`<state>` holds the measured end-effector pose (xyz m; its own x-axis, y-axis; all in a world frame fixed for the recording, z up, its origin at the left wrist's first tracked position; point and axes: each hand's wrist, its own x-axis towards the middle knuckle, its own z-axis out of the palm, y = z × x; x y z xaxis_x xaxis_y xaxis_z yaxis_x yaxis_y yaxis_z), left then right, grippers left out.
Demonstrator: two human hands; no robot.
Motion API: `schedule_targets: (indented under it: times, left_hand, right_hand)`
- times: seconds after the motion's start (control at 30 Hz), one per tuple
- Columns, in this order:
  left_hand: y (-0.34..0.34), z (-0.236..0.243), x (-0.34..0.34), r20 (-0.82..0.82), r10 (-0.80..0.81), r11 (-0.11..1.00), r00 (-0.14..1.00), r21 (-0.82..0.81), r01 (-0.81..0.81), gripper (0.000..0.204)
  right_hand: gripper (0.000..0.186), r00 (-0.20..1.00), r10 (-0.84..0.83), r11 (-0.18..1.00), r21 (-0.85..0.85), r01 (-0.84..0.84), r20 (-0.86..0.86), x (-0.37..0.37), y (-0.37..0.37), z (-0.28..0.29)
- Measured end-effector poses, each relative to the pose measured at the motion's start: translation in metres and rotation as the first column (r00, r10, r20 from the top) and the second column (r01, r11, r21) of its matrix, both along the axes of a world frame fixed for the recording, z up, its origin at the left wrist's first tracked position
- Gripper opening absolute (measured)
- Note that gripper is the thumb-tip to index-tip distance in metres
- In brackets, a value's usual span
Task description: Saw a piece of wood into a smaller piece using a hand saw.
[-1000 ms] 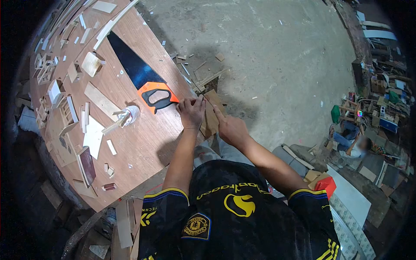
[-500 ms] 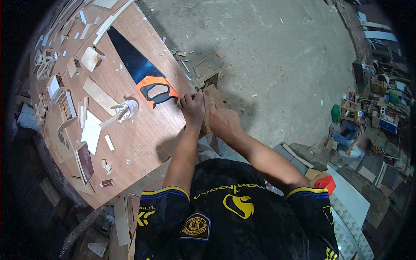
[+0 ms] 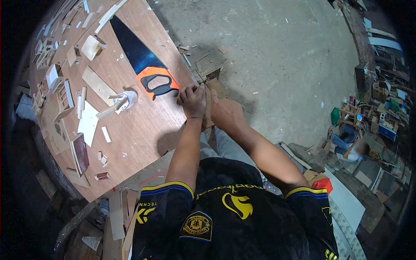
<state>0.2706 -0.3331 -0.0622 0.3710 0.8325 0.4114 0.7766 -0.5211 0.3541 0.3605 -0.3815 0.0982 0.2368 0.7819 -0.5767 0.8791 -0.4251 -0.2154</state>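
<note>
At the right edge of the plywood table, my left hand (image 3: pixel 193 99) has its fingers curled over a brown board (image 3: pixel 216 88) that overhangs the floor. My right hand (image 3: pixel 225 110) is beside it on the board, index finger pointing forward, the other fingers closed on something mostly hidden; a thin dark strip (image 3: pixel 202 81) shows just past my fingertips. A handsaw (image 3: pixel 152 82) with an orange and black handle lies flat just left of my left hand. A white container (image 3: pixel 127 100) with wooden sticks stands farther left.
Small wooden pieces and little assemblies (image 3: pixel 65 97) cover the table's (image 3: pixel 143 130) left side. Offcuts (image 3: pixel 203 63) lie on the concrete floor (image 3: pixel 286 65) beside it. At the right, another person (image 3: pixel 349 149) sits among piled boards, boxes and tools.
My right hand has shifted forward and closer to my left hand. Table, saw and both hands sit a little higher in the picture than a second ago.
</note>
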Motion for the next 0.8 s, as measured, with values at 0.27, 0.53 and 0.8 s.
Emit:
schedule_targets:
  times: [0.27,0.53,0.8]
  left_hand:
    - [0.003,0.0,-0.001,0.019,-0.015,1.0,1.0,-0.022,0.015,0.01]
    - [0.0,-0.005,-0.001,-0.032,-0.009,0.998,0.999,-0.064,0.007,0.004]
    - [0.0,-0.006,0.0,-0.015,-0.021,0.995,1.0,-0.097,0.02,0.005]
  right_hand:
    - [0.036,0.999,-0.035,0.999,0.009,0.035,0.022,-0.005,0.015,-0.004]
    - [0.032,0.997,-0.073,0.997,0.026,0.073,0.004,-0.004,0.02,-0.014]
    - [0.03,0.998,-0.032,0.999,-0.02,0.033,0.061,-0.005,0.024,-0.017]
